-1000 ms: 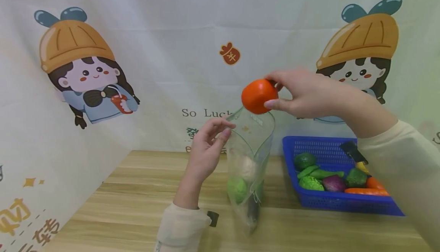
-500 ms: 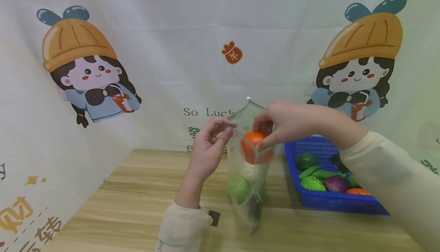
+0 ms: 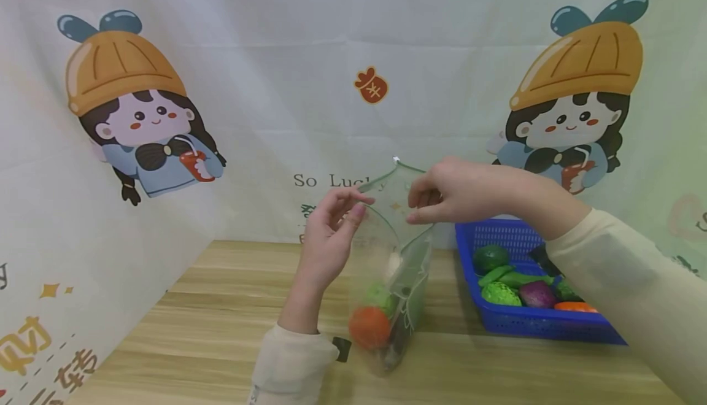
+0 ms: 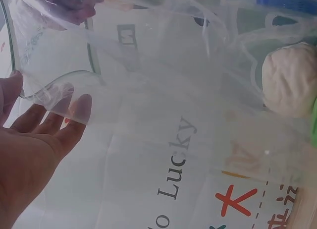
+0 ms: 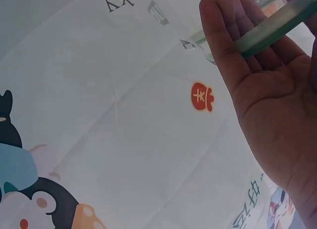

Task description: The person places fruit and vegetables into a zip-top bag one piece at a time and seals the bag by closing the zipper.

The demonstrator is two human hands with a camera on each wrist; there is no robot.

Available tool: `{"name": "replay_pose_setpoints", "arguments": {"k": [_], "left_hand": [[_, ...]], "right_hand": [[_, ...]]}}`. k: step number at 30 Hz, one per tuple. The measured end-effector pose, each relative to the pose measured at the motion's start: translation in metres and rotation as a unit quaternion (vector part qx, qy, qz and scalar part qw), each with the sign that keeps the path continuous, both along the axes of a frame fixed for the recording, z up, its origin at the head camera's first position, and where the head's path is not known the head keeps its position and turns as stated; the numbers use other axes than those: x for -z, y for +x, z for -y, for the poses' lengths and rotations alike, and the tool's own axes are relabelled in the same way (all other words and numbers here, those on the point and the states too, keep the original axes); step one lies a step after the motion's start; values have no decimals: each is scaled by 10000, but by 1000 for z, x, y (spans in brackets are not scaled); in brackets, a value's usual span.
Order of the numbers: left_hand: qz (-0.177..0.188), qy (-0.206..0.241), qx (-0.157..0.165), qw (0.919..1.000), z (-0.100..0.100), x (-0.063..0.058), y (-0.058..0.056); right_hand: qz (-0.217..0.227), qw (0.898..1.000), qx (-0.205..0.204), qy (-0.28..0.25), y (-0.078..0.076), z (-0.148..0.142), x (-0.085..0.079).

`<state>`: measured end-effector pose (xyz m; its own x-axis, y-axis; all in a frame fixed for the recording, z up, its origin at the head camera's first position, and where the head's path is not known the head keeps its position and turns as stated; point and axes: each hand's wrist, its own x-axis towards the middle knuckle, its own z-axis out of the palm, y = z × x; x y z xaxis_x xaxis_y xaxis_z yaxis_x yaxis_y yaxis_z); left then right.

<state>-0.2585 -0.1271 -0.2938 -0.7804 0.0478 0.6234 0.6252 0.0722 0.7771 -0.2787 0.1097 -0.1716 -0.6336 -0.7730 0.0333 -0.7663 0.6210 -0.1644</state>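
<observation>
A clear plastic bag with a green rim (image 3: 418, 264) stands in the middle of the head view, its mouth spread wide. My left hand (image 3: 328, 233) pinches the left side of the rim between thumb and fingers. At the mouth's right side is my right hand (image 3: 464, 190), fingers loosely bent with nothing between them; in the right wrist view the green rim (image 5: 280, 28) crosses the fingers. Low inside the bag lies an orange-red tomato (image 3: 369, 327), with a light green vegetable (image 3: 381, 296) above it and a long dark vegetable (image 3: 396, 337) beside it. A wrinkled whitish lump (image 4: 290, 79) sits higher up.
To the right stands a blue plastic basket (image 3: 547, 325) holding a dark green vegetable (image 3: 490, 259), a purple one (image 3: 537, 294), a carrot-like orange one (image 3: 575, 307) and several others. A printed cloth (image 3: 265, 86) hangs behind the wooden table (image 3: 221, 325).
My right hand has lowered the tomato from above into the bag's mouth and let go; the tomato has dropped to the bottom left. The left hand has kept its place on the rim.
</observation>
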Motion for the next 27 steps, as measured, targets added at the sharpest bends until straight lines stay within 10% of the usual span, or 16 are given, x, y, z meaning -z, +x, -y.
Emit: {"name": "replay_pose_setpoints", "arguments": {"k": [27], "left_hand": [[-87,85,74,9999,-5,2,-2]], "right_hand": [[-543,9957,732,-142,-11,-33,-10]]}}
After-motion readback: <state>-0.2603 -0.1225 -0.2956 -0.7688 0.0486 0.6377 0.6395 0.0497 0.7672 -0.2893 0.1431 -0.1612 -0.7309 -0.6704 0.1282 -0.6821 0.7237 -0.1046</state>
